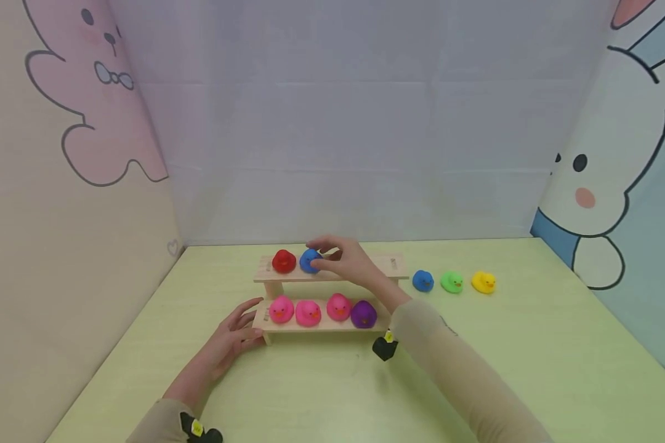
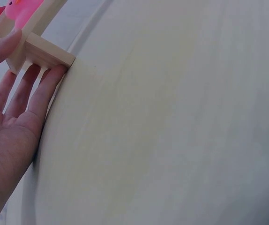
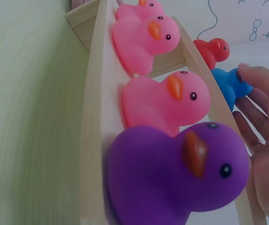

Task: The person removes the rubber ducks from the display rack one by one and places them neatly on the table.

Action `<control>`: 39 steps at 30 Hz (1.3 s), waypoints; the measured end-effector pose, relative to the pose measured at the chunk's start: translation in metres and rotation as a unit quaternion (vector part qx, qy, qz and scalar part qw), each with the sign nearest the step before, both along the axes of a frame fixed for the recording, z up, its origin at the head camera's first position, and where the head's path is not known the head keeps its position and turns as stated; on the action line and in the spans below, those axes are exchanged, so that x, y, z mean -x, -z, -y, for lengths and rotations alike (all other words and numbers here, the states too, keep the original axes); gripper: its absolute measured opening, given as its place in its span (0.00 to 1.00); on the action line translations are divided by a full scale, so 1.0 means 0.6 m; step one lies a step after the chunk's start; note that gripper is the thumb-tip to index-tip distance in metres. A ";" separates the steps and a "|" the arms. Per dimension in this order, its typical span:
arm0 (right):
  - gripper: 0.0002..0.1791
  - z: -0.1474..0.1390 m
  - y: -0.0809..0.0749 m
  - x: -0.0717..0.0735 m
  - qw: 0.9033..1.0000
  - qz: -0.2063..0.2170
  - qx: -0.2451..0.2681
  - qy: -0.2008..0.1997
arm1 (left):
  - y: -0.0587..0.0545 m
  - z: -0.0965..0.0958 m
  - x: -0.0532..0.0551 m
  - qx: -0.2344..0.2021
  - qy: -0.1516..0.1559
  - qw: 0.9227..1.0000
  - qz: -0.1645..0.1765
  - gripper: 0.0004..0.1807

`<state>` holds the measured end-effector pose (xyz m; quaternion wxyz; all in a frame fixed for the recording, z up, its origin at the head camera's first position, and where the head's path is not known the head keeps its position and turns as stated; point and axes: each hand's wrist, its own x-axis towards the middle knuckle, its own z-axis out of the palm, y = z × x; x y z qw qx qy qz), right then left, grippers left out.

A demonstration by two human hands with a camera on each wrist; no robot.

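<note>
A two-tier wooden stand (image 1: pixel 321 330) holds small rubber ducks. On its upper tier, my right hand (image 1: pixel 346 259) pinches a blue rubber duck (image 1: pixel 310 261) between thumb and fingers, beside a red duck (image 1: pixel 284 261). The right wrist view also shows the blue duck (image 3: pixel 229 86) at the fingertips of the right hand (image 3: pixel 268 117). Three pink ducks (image 1: pixel 308 313) and a purple duck (image 1: pixel 363 314) sit in a row on the lower tier. My left hand (image 1: pixel 234 335) touches the left end of that tier, and the left wrist view has its extended fingers (image 2: pixel 43 91) against the wooden leg.
Right of the stand, a second blue duck (image 1: pixel 423 280), a green duck (image 1: pixel 452 282) and a yellow duck (image 1: pixel 484 282) stand in a line on the pale green table (image 1: pixel 310 394). A white cloth wall (image 1: pixel 332 123) rises behind; printed panels flank the table.
</note>
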<state>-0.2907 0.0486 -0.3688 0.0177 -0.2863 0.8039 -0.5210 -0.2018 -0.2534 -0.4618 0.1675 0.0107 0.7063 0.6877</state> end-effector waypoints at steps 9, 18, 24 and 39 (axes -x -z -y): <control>0.24 0.001 -0.001 -0.003 1.000 0.002 -0.022 -0.002 | 0.002 0.001 0.000 0.001 0.001 1.000 -0.004 0.40; 0.23 -0.001 0.000 -0.004 1.000 0.007 -0.019 -0.005 | 0.003 0.001 0.004 0.001 -0.005 1.000 0.003 0.40; 0.23 -0.003 0.001 -0.005 1.000 0.006 -0.017 0.000 | 0.006 0.002 0.006 0.001 -0.001 1.000 0.000 0.41; 0.20 -0.003 0.003 -0.002 1.000 -0.008 0.001 0.003 | 0.010 0.003 0.008 0.001 -0.005 1.000 0.000 0.40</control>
